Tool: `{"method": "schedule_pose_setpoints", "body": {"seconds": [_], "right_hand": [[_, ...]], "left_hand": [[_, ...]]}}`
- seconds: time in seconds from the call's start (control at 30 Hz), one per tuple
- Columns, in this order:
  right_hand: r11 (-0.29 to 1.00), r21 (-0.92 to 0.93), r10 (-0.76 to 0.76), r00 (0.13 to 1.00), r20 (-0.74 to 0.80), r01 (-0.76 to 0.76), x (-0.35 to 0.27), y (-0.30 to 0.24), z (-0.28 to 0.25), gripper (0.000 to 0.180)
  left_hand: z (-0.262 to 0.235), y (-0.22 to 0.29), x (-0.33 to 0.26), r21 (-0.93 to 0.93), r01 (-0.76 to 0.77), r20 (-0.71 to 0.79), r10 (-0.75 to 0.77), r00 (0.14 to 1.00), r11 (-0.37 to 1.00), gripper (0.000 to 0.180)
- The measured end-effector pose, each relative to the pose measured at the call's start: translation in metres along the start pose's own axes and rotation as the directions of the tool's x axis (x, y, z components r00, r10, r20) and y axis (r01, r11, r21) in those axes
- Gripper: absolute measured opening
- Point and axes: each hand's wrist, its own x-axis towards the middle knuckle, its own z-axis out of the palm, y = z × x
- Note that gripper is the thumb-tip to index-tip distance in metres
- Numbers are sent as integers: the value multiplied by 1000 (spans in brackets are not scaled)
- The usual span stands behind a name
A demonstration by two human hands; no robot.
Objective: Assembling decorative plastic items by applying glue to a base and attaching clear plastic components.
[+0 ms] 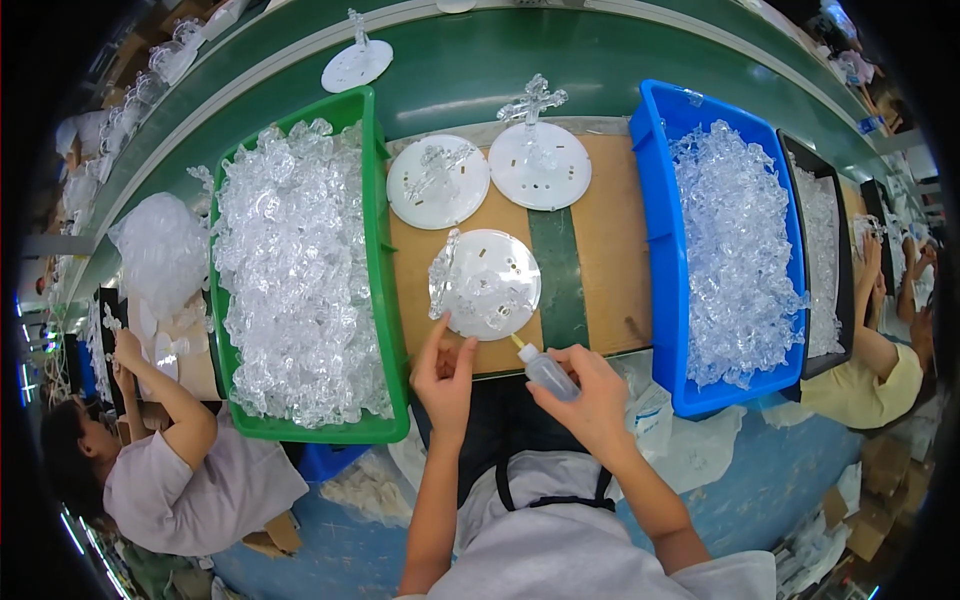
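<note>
In front of me is a round white disc [513, 307] with small slots and holes and clear plastic parts on it. A clear plastic cross-shaped piece [442, 275] slants along its left edge. My left hand [443, 378] has thumb and forefinger closed at the disc's lower left rim, the forefinger beside the lower end of the clear piece. My right hand [588, 400] grips a small clear squeeze bottle [551, 377] with a white collar and yellow tip. The bottle tilts up and left, its tip close to the disc's lower right rim.
Two more white discs [410, 195] with clear crosses [534, 100] lie farther back. A green bin [375, 250] on the left and a blue bin [665, 260] on the right hold clear pieces. Beyond, another disc [345, 75] rests on a green surface. People sit on both sides.
</note>
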Motion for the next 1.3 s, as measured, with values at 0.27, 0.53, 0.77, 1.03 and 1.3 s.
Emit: {"method": "schedule_pose_setpoints", "body": {"seconds": [0.27, 0.53, 0.77, 1.03, 1.3], "right_hand": [[993, -48, -106, 994, 5, 106, 10, -11, 27, 31], [995, -59, -78, 997, 14, 79, 14, -16, 33, 27], [995, -43, -84, 996, 15, 85, 17, -15, 34, 27], [982, 185, -19, 987, -160, 49, 30, -1, -6, 39], [957, 223, -79, 908, -412, 184, 91, 51, 11, 52]], "left_hand": [[6, 7, 34, -155, 112, 237, -73, 969, 981, 38], [4, 9, 35, -155, 138, 215, -103, 971, 978, 38], [7, 13, 34, -140, 152, 203, -122, 972, 978, 37], [5, 12, 28, -25, 93, 185, -87, 979, 995, 38], [13, 5, 31, 3, 21, 197, -21, 980, 1000, 42]]}}
